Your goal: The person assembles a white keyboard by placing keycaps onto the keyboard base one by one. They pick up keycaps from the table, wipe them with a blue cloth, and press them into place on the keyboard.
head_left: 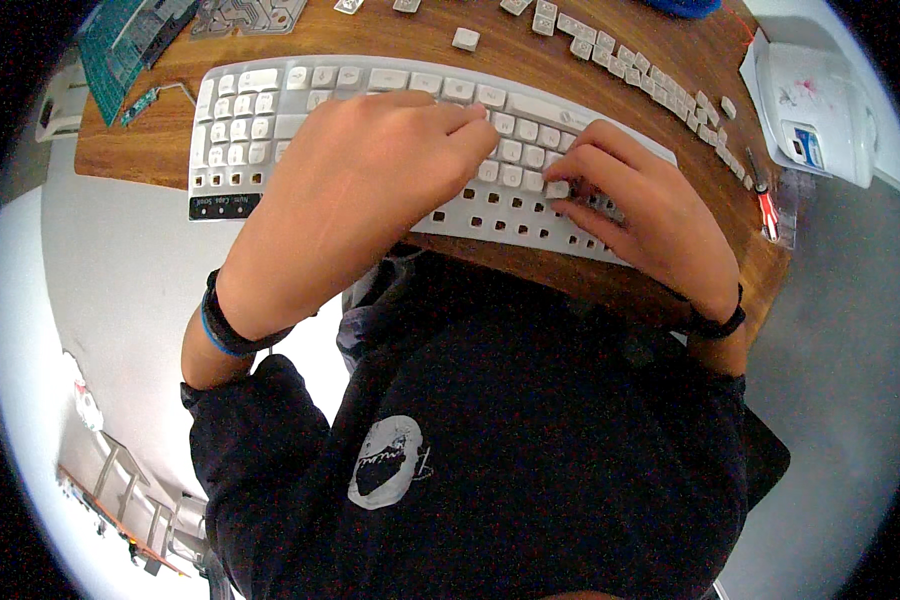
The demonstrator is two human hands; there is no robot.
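Observation:
A white keyboard (300, 122) lies on the wooden table with its spacebar (540, 108) on the far side, so it is turned around. White keycaps fill its far and middle rows. Dark square openings show along the nearer rows. My right hand (650, 205) pinches a white keycap (558, 189) between thumb and fingers, low over the right part of the keyboard. Across the keyboard's middle lies my left hand (370, 160), its fingers curled together over the keys. Its fingertips are mostly hidden, so what they hold, if anything, does not show.
Loose white keycaps (630, 68) run in a curved row along the far right of the table (490, 45). A red-handled tool (767, 213) lies near a clear plastic container (820, 110). At the far left are a green mat (115, 60) and a patterned plate (245, 15).

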